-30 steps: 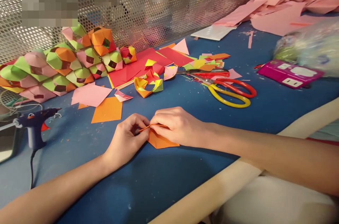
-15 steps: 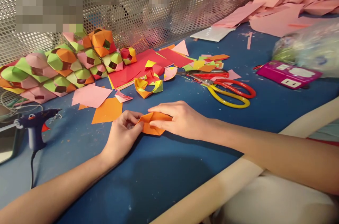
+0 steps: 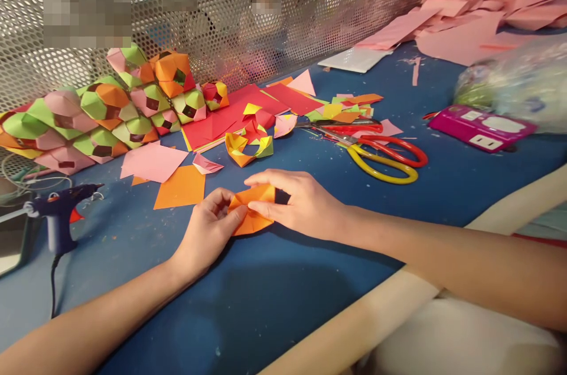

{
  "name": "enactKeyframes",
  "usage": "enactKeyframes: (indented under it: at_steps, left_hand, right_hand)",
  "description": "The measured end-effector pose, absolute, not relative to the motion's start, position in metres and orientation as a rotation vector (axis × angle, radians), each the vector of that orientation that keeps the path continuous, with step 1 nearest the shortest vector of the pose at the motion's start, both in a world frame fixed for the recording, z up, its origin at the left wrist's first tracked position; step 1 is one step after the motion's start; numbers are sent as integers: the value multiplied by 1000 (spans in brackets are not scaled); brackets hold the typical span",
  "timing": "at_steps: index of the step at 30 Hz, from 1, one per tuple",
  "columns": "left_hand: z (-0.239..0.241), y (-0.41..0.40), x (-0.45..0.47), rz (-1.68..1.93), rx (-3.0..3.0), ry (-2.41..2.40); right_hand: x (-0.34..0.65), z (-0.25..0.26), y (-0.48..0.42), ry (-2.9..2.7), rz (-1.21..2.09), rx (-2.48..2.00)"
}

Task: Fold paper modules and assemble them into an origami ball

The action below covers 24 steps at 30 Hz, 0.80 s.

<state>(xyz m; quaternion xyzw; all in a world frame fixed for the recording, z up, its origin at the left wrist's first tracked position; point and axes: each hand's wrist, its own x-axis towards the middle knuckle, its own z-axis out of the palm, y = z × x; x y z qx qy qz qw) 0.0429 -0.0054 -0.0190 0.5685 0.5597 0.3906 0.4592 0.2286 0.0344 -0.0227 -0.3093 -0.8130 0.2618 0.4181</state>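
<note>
A small folded orange paper (image 3: 253, 209) is held just above the blue table (image 3: 283, 292) between both hands. My left hand (image 3: 208, 232) pinches its left corner with thumb and fingers closed. My right hand (image 3: 297, 202) grips its right side, index finger stretched over the top edge and thumb underneath. A flat orange square (image 3: 181, 187) and a pink sheet (image 3: 153, 161) lie just beyond my left hand. A partly joined ring of yellow, orange and red folded pieces (image 3: 248, 144) sits behind the hands.
A row of folded green, pink and orange paper units (image 3: 101, 112) lines the perforated metal screen. Red and yellow scissors (image 3: 376, 147) lie to the right among scraps. A blue glue gun (image 3: 57, 209) stands at left. A pink box (image 3: 481, 128) and pink sheets (image 3: 469, 3) are at right.
The orange paper was pressed flat on the table; both hands have lifted it, moved it slightly away from me and opened its fold.
</note>
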Motion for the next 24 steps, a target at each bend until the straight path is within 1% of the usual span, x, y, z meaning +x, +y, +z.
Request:
enactKeyframes:
  at_steps: [2, 5, 12, 16, 19, 22, 24]
  left_hand:
    - [-19, -6, 44, 1021, 1359, 1371]
    - [-19, -8, 45, 996, 1341, 1365]
    - [-16, -12, 48, 975, 1320, 1348]
    - [-15, -12, 48, 995, 1306, 1315]
    - [-15, -10, 47, 996, 1308, 1324]
    - [-15, -8, 46, 1005, 1372, 1363]
    - [-16, -8, 45, 1022, 1443, 1392]
  right_hand:
    - [227, -22, 34, -2007, 673, -870]
    - [225, -23, 34, -1987, 650, -911]
    - [224, -32, 33, -2089, 374, -555]
    - [225, -32, 31, -2171, 324, -459]
    - [225, -28, 29, -2163, 399, -414]
    - [225, -22, 28, -2105, 598, -452]
    - [225, -19, 28, -2050, 733, -562]
